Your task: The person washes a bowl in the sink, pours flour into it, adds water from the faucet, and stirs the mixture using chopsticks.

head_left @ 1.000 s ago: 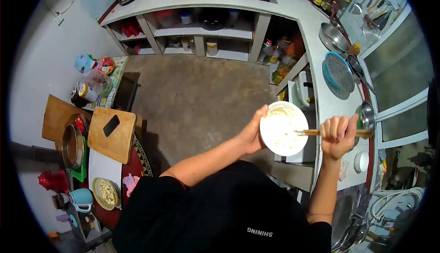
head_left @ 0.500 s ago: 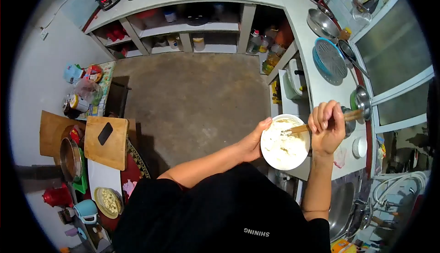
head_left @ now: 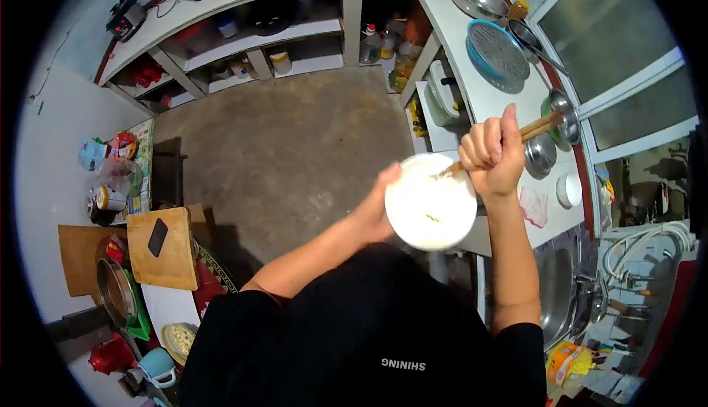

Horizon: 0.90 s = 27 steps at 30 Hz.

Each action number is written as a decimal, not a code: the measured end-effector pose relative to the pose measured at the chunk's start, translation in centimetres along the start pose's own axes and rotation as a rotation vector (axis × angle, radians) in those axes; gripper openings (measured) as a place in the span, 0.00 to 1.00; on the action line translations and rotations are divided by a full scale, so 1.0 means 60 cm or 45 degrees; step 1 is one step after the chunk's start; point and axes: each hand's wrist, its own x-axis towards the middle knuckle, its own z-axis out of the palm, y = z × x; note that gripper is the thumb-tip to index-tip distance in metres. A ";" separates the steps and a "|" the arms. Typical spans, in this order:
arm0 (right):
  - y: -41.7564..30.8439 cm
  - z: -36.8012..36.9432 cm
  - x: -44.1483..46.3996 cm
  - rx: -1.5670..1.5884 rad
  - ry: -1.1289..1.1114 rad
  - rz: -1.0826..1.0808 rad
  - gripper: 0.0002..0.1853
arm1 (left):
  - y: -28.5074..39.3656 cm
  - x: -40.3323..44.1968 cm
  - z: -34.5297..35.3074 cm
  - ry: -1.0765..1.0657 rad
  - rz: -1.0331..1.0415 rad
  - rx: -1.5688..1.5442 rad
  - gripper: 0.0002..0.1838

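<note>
A white bowl [head_left: 431,211] with a pale, doughy mixture inside is held in front of my body. My left hand [head_left: 377,204] grips its left side, thumb at the rim. My right hand [head_left: 493,152] is wrapped around wooden chopsticks [head_left: 542,125], whose lower tips reach into the mixture at the bowl's upper right. The other ends stick out to the upper right, past my fist. The bowl's contents look washed out by glare.
The white counter [head_left: 442,35] curves along the back and right, bearing a blue basket [head_left: 495,53], metal bowls and a small white bowl [head_left: 568,189]. A sink [head_left: 554,289] lies at lower right. On the left, a cutting board [head_left: 162,251] carries a phone [head_left: 157,237].
The view has turned and shifted, so the room sits differently in the frame. My right hand and the chopsticks have changed angle over the bowl, with the tips still in the mixture.
</note>
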 end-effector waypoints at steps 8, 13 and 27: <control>0.051 0.039 -0.052 -0.463 -0.423 -0.269 0.30 | 0.035 0.017 -0.008 0.097 0.150 -0.071 0.37; 0.052 0.030 0.013 0.064 -0.260 0.026 0.31 | 0.007 0.004 -0.006 0.066 0.064 -0.055 0.34; 0.129 0.109 0.060 0.112 -0.723 0.201 0.28 | 0.042 -0.069 -0.062 0.147 0.454 0.043 0.36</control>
